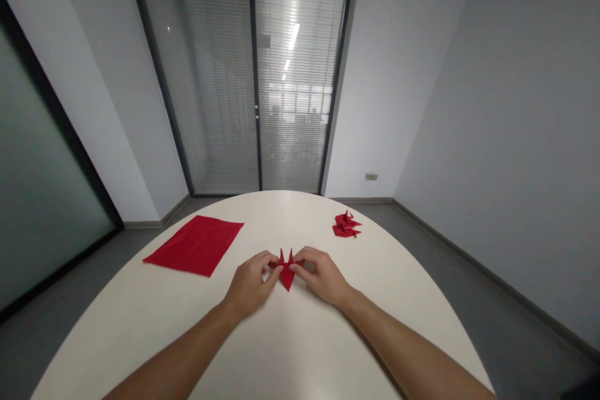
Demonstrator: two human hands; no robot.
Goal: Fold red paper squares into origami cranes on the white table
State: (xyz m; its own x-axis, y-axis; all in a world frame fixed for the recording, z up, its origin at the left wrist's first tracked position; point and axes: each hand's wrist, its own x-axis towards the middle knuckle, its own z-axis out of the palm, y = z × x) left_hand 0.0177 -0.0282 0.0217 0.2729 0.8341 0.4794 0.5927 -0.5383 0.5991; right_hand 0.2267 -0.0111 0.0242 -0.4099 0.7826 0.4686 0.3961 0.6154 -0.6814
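Observation:
Between my two hands, over the middle of the table, is a small folded red paper piece [287, 277]. Two thin points stick up from it, and one wider point faces me. My left hand [253, 281] pinches its left side between thumb and fingers. On the right side, my right hand [323, 272] grips it the same way, thumb in front. The fingertips cover the side parts of the paper.
A flat red paper sheet [199, 245] lies on the left of the round white table [281, 206]. Toward the right edge sit folded red paper figures [345, 225], close together. Beyond the table stands a glass door with blinds [300, 137].

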